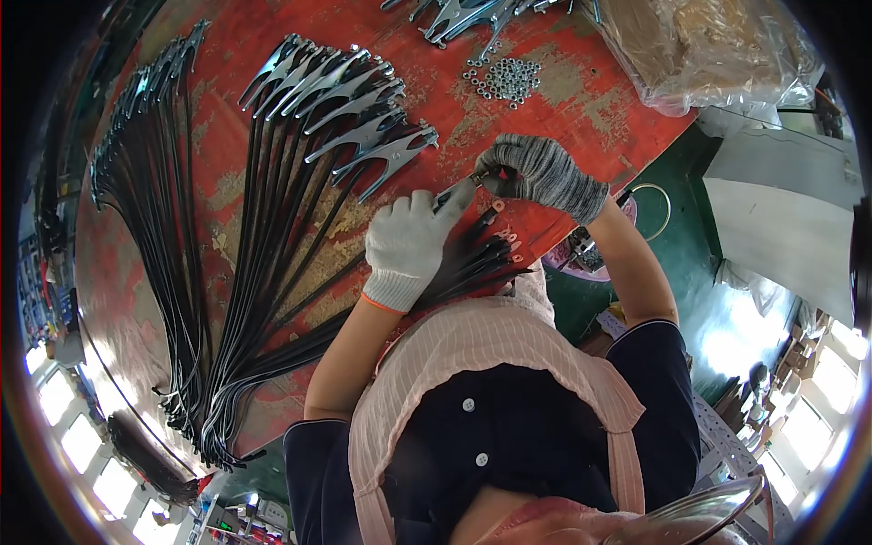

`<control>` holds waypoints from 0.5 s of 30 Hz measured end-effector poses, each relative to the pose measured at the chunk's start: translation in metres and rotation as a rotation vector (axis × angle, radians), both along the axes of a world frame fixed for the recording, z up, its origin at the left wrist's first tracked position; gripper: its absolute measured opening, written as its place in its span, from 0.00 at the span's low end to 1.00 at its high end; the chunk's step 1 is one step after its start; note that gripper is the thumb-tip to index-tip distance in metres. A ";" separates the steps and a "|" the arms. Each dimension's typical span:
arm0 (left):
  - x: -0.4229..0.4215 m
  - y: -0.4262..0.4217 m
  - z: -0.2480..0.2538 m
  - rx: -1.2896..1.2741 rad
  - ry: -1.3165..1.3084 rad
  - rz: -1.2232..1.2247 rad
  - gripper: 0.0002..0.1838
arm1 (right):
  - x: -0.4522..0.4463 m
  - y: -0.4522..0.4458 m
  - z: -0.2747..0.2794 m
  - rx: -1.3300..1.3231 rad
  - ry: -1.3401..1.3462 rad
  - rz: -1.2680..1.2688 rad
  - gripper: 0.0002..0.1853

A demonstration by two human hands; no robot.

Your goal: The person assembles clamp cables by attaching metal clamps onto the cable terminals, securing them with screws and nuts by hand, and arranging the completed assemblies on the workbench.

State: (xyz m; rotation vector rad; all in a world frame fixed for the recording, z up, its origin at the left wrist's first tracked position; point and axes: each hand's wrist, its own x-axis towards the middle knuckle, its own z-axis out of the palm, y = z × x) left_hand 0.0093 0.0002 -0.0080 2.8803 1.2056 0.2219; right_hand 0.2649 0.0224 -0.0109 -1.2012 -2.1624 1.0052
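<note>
My left hand (406,238), in a white glove, is closed on a metal clamp (444,197) that is mostly hidden by the fingers. Against the clamp's end, my right hand (534,173), in a grey glove, has its fingers pinched together; what they hold is too small to make out. Black cables with copper ring ends (509,238) lie just below both hands. To the left, a fan of metal clamps (363,136) on black cables (257,218) spreads over the red table (436,82). A pile of small nuts (510,80) sits above my hands.
A second bundle of cables with clamps (145,109) lies at the far left. More clamps (472,16) are at the top edge. A plastic-wrapped package (718,45) stands on the upper right corner. Beyond the table's right edge is a pink container (595,272).
</note>
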 end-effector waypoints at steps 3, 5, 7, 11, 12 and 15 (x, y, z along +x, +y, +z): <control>0.000 0.000 0.001 0.020 0.001 0.000 0.30 | 0.003 0.006 0.004 0.036 -0.033 0.060 0.12; 0.001 -0.001 0.002 0.046 -0.001 0.000 0.29 | 0.003 0.008 0.004 0.030 -0.037 0.070 0.12; 0.002 0.000 0.006 0.084 -0.008 0.000 0.26 | 0.002 0.008 0.004 -0.020 -0.021 0.049 0.13; 0.002 0.000 0.007 0.074 -0.011 -0.003 0.27 | -0.001 0.002 0.002 -0.084 -0.077 -0.040 0.15; 0.002 0.000 0.007 0.067 -0.014 -0.002 0.27 | -0.003 0.000 0.003 -0.101 -0.080 -0.063 0.17; 0.002 0.000 0.007 0.057 0.003 -0.004 0.27 | -0.009 -0.013 0.005 0.051 -0.027 -0.120 0.24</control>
